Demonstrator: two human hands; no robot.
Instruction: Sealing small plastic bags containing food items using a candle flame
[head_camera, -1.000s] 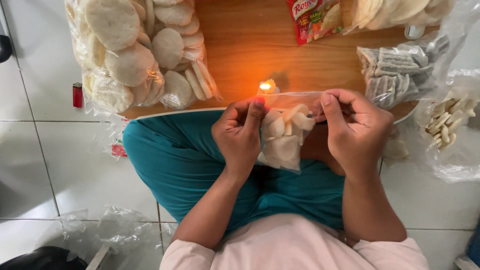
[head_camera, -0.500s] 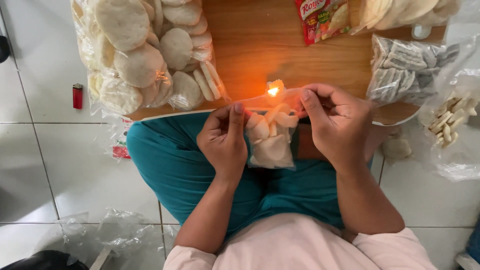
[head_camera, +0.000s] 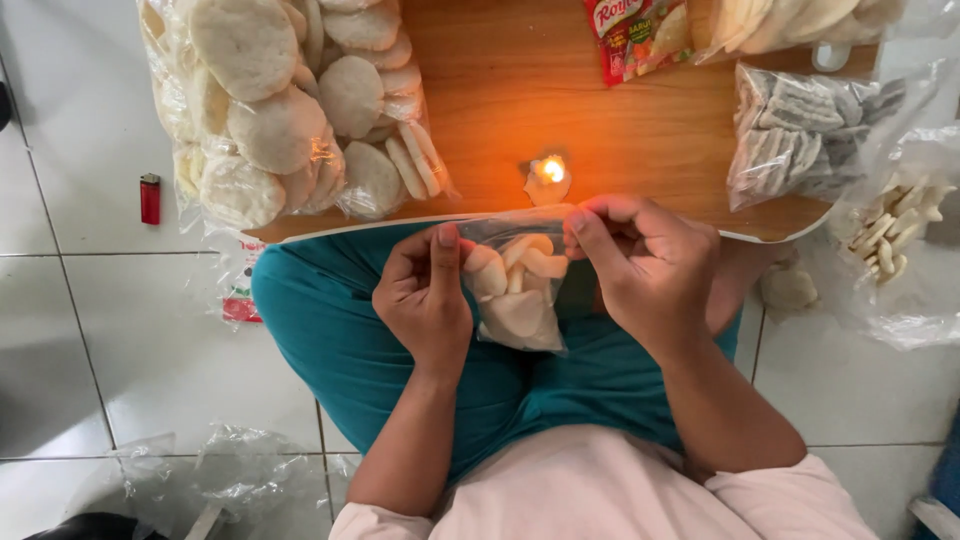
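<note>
- I have my left hand (head_camera: 425, 300) just left of the frame's centre, fingers curled and thumb pressed down on the left end of the top edge of a small clear bag of crackers (head_camera: 515, 290).
- My right hand (head_camera: 645, 265) sits right of centre, thumb and fingers pinched shut on the right end of that same top edge, so the bag's mouth is stretched flat between both hands.
- The bag hangs at mid-frame over my teal-clad lap (head_camera: 330, 340), with pale curved crackers showing through the plastic.
- Just above the bag's top edge a small lit candle (head_camera: 548, 175) burns on the wooden board (head_camera: 500, 80); I cannot tell whether the plastic touches the flame.
- At upper left, a big bag of round white crackers (head_camera: 280, 110) rests on the board.
- At upper right lies a bag of greyish crackers (head_camera: 800, 135).
- A red lighter (head_camera: 150, 198) lies on the tiled floor (head_camera: 80, 330) at the left edge.
</note>
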